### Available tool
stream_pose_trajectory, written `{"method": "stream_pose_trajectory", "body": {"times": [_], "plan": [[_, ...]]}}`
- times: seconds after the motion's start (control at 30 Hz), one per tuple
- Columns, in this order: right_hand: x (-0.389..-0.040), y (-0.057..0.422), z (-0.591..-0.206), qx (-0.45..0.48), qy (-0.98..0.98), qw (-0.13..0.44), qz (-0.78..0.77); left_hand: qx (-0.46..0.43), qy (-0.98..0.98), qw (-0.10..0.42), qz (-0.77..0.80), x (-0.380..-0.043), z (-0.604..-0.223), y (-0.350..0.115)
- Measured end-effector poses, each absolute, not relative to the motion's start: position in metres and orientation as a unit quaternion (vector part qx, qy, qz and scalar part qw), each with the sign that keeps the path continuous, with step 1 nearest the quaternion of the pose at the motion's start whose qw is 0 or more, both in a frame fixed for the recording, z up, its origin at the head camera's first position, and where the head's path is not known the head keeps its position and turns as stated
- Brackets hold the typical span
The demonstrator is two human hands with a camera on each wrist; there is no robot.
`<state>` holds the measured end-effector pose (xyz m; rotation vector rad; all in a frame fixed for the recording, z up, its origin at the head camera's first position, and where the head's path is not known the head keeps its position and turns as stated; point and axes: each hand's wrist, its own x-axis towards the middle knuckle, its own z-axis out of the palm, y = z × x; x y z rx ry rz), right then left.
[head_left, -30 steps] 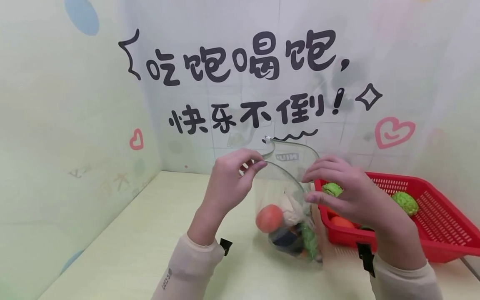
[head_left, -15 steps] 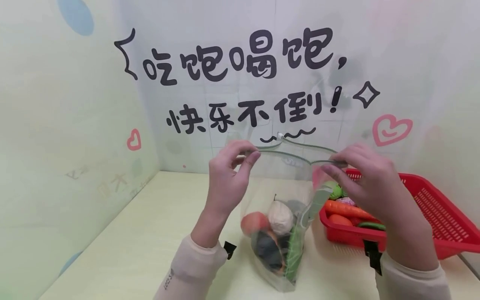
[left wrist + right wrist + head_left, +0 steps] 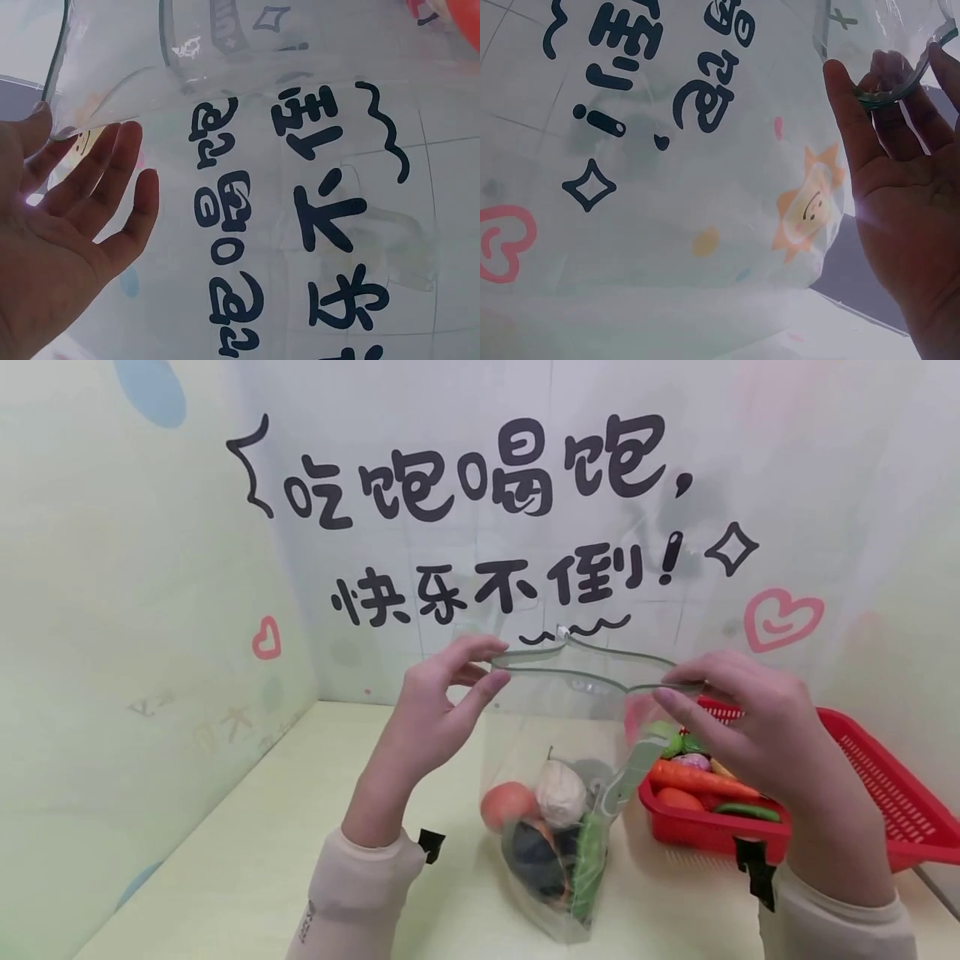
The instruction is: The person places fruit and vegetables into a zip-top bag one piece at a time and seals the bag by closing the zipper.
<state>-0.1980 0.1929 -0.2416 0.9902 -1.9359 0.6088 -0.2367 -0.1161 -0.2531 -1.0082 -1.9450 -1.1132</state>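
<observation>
1. The left hand (image 3: 438,714) pinches the clear bag's (image 3: 521,727) rim (image 3: 555,672) at nine o'clock.
2. The right hand (image 3: 750,710) grips that rim around three.
3. The bag gapes just past twelve o'clock, vegetables (image 3: 561,793) inside.
4. I see a red basket (image 3: 697,835) at the bag's three o'clock.

the right hand (image 3: 750,710) hides part of the red basket (image 3: 701,833), which the head view's right edge cuts off.

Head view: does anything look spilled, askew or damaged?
Nothing stands out. The visible produce sits inside the clear bag or the red basket. The bag's rim kinks between the left hand and right hand, probably from being held open.
</observation>
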Motion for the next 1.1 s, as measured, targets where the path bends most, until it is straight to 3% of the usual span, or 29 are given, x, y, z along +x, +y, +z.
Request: {"method": "stream_pose_trajectory", "body": {"times": [0.33, 0.83, 0.97, 1.1], "plan": [[-0.189, 0.181, -0.233, 0.427, -0.761, 0.426, 0.239, -0.426, -0.729, 0.359, -0.398, -0.233, -0.25, -0.118], [-0.181, 0.174, -0.236, 0.453, -0.739, 0.424, 0.262, -0.451, -0.729, 0.344, -0.383, -0.23, -0.25, -0.114], [-0.184, 0.184, -0.234, 0.387, -0.771, 0.409, 0.299, -0.45, -0.728, 0.345, -0.385, -0.23, -0.251, -0.117], [-0.199, 0.207, -0.214, 0.264, -0.843, 0.345, 0.317, -0.443, -0.731, 0.343, -0.39, -0.231, -0.253, -0.119]]}}
